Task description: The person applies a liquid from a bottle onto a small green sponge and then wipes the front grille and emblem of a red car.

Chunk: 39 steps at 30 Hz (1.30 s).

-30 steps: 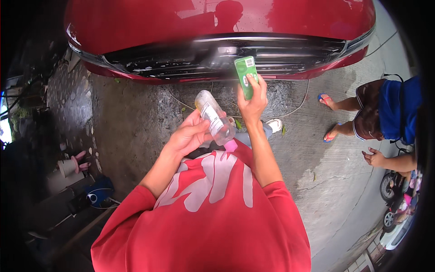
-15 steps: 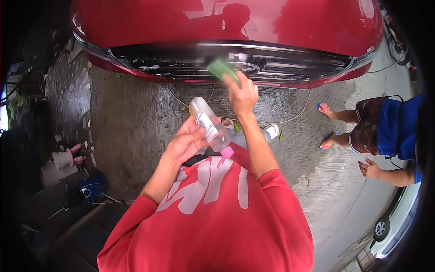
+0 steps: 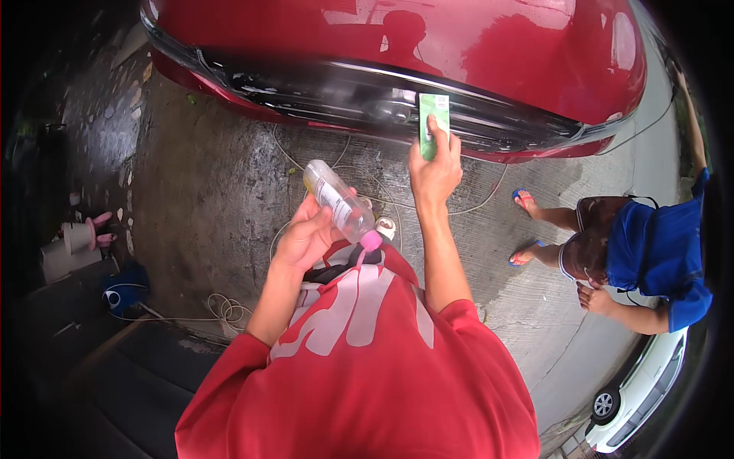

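Note:
My left hand [image 3: 302,243] is wrapped round a clear plastic bottle [image 3: 333,197] with a white label and a pink cap. The bottle is tilted, its cap toward my shirt, and it looks mostly empty. Farther forward, my right hand [image 3: 436,170] grips a flat green rectangular piece [image 3: 433,109] with a pale printed end, thumb on top. That piece is in front of the black grille [image 3: 336,103] of a red car [image 3: 489,46]; whether it touches the grille I cannot tell. White spots or suds show on the grille's left part.
At the right stands another person in a blue shirt [image 3: 650,245], dark shorts and flip-flops. A thin hose or cord [image 3: 489,200] curves over the wet concrete [image 3: 222,191]. A white car [image 3: 638,398] is at lower right; a pale container [image 3: 73,241] and a blue object [image 3: 126,291] at left.
My right hand has moved rightward along the grille with the green piece, which now stands more upright. The view has turned slightly. The bottle stays in my left hand; the other person's arms have shifted.

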Motion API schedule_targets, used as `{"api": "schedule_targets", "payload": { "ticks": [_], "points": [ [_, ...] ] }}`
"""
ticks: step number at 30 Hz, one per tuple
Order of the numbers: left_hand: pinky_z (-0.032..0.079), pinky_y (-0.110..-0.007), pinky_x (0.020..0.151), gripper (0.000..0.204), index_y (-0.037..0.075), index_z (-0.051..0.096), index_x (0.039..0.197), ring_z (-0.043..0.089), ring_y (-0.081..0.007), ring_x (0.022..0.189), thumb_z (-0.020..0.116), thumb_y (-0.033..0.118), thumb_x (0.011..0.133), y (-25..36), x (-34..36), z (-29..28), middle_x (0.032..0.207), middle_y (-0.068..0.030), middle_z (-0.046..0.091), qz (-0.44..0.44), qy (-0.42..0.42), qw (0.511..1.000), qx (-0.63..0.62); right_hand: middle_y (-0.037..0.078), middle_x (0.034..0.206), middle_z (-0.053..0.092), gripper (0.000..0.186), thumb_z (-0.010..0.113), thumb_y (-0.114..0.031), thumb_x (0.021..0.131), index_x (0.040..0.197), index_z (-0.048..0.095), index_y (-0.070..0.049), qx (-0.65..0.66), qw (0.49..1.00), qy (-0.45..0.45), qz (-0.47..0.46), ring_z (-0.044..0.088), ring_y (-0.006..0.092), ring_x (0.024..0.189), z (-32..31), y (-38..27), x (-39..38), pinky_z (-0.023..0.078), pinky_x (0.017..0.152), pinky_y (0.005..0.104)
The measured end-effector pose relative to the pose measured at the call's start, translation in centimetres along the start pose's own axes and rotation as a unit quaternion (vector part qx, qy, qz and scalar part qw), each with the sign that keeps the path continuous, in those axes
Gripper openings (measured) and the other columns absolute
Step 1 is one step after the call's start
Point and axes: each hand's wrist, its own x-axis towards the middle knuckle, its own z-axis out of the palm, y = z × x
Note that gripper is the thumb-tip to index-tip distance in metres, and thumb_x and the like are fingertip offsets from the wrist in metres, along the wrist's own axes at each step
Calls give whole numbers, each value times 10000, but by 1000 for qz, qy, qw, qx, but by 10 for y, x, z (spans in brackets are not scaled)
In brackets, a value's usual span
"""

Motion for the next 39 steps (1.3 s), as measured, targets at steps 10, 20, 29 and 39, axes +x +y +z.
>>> {"api": "schedule_targets", "payload": {
  "ticks": [10, 20, 29, 39],
  "points": [
    [530, -452, 973, 708, 93, 252, 1503, 601, -307, 1177, 660, 169, 930, -11, -33, -15, 1399, -157, 499, -20, 69, 997, 33, 127, 1099, 630, 438, 732, -182, 786, 1217, 666, -229, 72, 986, 145, 48, 677, 351, 855, 26, 12, 2, 569, 731, 414],
    [510, -451, 991, 722, 90, 262, 1494, 599, -315, 1179, 681, 131, 908, 76, 0, -39, 1378, -172, 506, -60, -13, 998, 34, 199, 1146, 574, 487, 721, -154, 843, 1282, 527, -68, 112, 978, 166, 58, 624, 413, 973, 107, -63, 8, 542, 755, 458],
    [524, -453, 977, 738, 106, 263, 1499, 609, -304, 1160, 693, 127, 898, 217, -10, -97, 1371, -153, 516, -70, 26, 994, 77, 168, 1093, 579, 532, 756, -96, 795, 1276, 534, -149, 54, 966, 252, 19, 648, 385, 882, 188, -93, -1, 563, 689, 450],
    [576, -418, 900, 595, 40, 314, 1424, 616, -325, 1157, 641, 100, 931, 245, 7, -111, 1376, -177, 500, -131, 0, 989, 68, 167, 1078, 611, 492, 708, -223, 818, 1292, 578, -227, 7, 989, -11, 145, 645, 414, 896, 179, -155, 4, 533, 745, 499]
  ]
}}
